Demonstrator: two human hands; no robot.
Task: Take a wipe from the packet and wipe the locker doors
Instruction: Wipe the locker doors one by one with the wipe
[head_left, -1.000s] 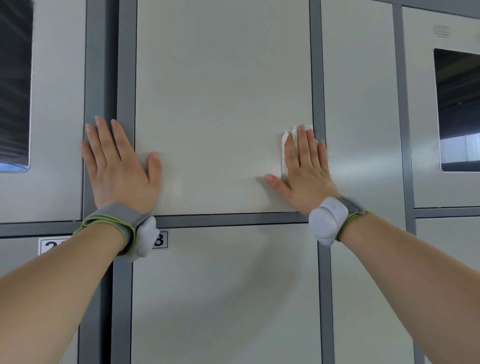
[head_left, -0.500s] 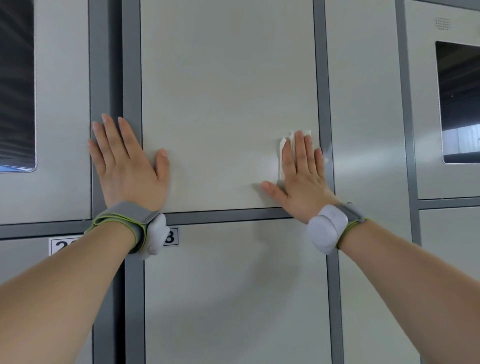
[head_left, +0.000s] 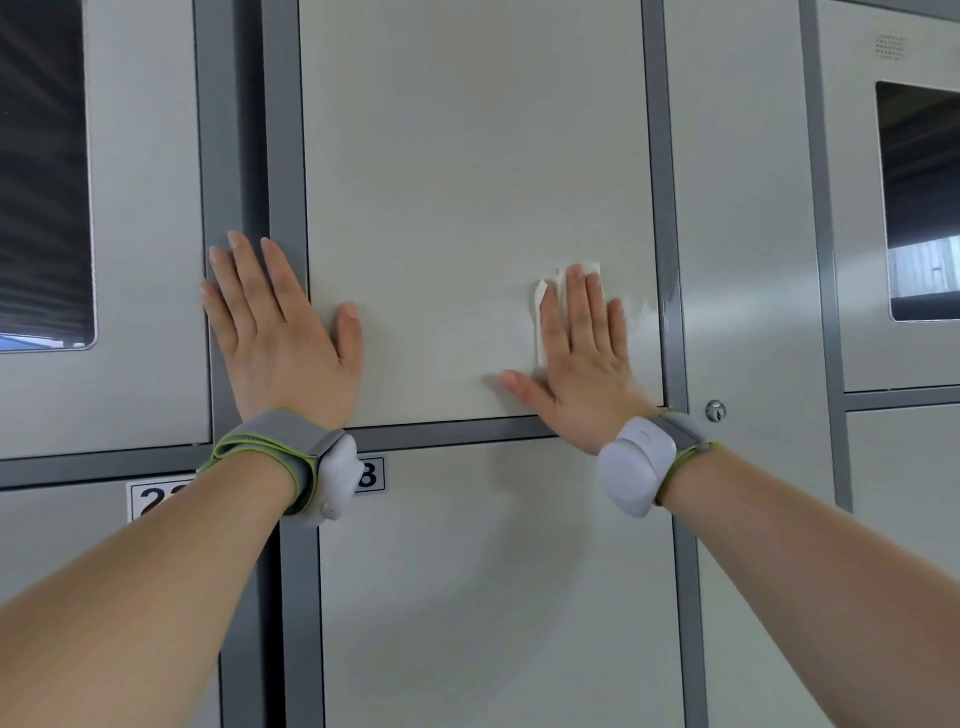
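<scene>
The right hand has slid left since a moment ago, off the grey frame at the door's right edge, and a damp streak now shines where it was. Its fingers lie straight and flat, pressing the white wipe against the middle door; only the wipe's top and left edges peek out. The left hand stays put, fingers straight, gripping nothing, spread across the frame and the door's left edge. A lock has come into view low on the right. The lockers are closed, so I cannot tell what is inside.
</scene>
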